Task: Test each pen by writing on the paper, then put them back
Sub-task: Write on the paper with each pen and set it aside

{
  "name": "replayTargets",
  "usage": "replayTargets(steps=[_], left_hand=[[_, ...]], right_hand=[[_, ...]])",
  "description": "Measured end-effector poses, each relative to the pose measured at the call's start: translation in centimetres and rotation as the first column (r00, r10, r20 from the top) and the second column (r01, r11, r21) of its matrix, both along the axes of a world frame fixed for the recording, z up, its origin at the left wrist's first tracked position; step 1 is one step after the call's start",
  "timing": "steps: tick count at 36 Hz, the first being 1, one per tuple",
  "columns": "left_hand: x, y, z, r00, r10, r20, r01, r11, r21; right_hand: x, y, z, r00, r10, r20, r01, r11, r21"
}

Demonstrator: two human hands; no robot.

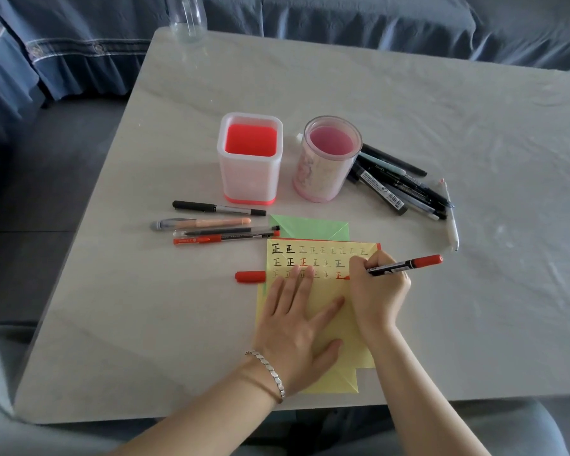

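Note:
My right hand grips a red marker with its tip on the yellow paper, at a red character in the third row. My left hand lies flat on the paper and holds it down. The marker's red cap lies at the paper's left edge. Several pens lie in a row to the left of the paper. A pile of dark pens and a white pen lie to the right of the holders.
A square white holder with a red inside and a round pink holder stand behind the paper, both with no pens in them. Green paper sticks out under the yellow sheet. A clear glass vessel stands at the table's far corner.

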State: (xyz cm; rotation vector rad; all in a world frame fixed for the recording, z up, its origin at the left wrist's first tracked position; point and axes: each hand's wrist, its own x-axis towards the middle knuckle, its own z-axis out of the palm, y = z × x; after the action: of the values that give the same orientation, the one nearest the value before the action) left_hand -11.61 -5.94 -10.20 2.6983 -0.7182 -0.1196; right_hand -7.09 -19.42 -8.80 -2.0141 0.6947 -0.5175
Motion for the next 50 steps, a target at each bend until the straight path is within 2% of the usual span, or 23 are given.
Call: replayTargets(steps=[4,11,15,18,21,26,33,36,39,40,42,44,50], left_hand=[[0.0,0.0,-0.1,1.000,-0.003,-0.001,0.003,1.000,0.005],[0.1,0.1,-0.1,1.000,-0.023,0.009,0.023,1.000,0.012],[0.0,0.2,0.0,0.999,-0.026,0.020,0.026,1.000,0.015],[0.5,0.8,0.5,0.997,0.060,0.040,-0.054,0.987,-0.150],[1.9,2.4,1.1,0.967,0.185,0.176,-0.131,0.950,-0.283],[4.0,6.1,1.4,0.913,0.308,0.268,-0.258,0.944,-0.208],[4.3,8.3,0.8,0.925,0.295,0.239,-0.266,0.953,-0.146],[4.0,7.8,1.8,0.937,0.322,0.137,-0.288,0.932,-0.219],[3.5,6.6,4.5,0.900,0.392,-0.188,-0.435,0.803,-0.408],[3.3,6.2,5.1,0.878,0.376,-0.298,-0.477,0.749,-0.460],[2.9,5.6,6.0,0.856,0.300,-0.422,-0.503,0.674,-0.541],[2.7,5.1,6.9,0.843,0.235,-0.484,-0.514,0.618,-0.595],[1.9,4.4,7.9,0.832,0.166,-0.529,-0.513,0.595,-0.619]], right_hand=[[0.0,0.0,0.0,1.000,-0.011,0.005,0.011,1.000,0.018],[0.2,0.0,0.6,0.988,-0.112,0.111,0.086,0.974,0.211],[0.6,-0.2,1.5,0.986,-0.136,0.092,0.099,0.939,0.328],[0.4,-0.8,2.0,0.997,-0.067,0.050,0.042,0.920,0.390],[-0.1,-1.6,2.3,0.999,-0.006,0.045,-0.012,0.924,0.381],[-1.2,-2.3,2.9,0.996,0.074,0.041,-0.084,0.930,0.358],[-2.4,-2.6,4.0,0.989,0.136,0.050,-0.145,0.915,0.376],[-2.9,-2.3,4.9,0.987,0.156,0.047,-0.158,0.848,0.506],[-3.2,-2.1,5.9,0.981,0.171,0.092,-0.187,0.713,0.675],[-3.4,-1.9,6.3,0.978,0.179,0.107,-0.201,0.673,0.712],[-3.7,-1.4,7.3,0.969,0.209,0.134,-0.237,0.615,0.752],[-3.9,-0.9,8.1,0.955,0.250,0.162,-0.284,0.599,0.748],[-4.6,0.4,9.6,0.943,0.268,0.197,-0.328,0.657,0.679]])
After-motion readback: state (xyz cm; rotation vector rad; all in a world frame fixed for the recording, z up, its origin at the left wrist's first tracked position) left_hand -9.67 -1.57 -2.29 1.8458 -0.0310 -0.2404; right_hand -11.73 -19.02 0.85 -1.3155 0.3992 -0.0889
